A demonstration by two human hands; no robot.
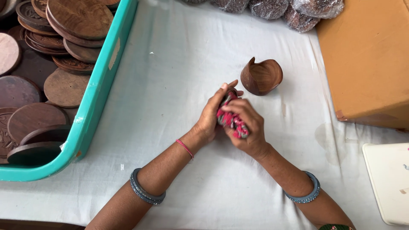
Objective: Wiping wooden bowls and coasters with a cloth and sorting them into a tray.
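Red patterned cloth (232,120) is bunched between both hands, left hand (211,114) and right hand (247,130) clamped on it, just beside the wooden cup (261,76).

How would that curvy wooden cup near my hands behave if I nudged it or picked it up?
The wooden cup looks carved from solid wood, so probably stiff and unlikely to crack. It stands upright on the white cloth, which would likely drag rather than let it slide. Its polished, rounded wall and uneven rim suggest it could slip in a loose grip, and roll if tipped.
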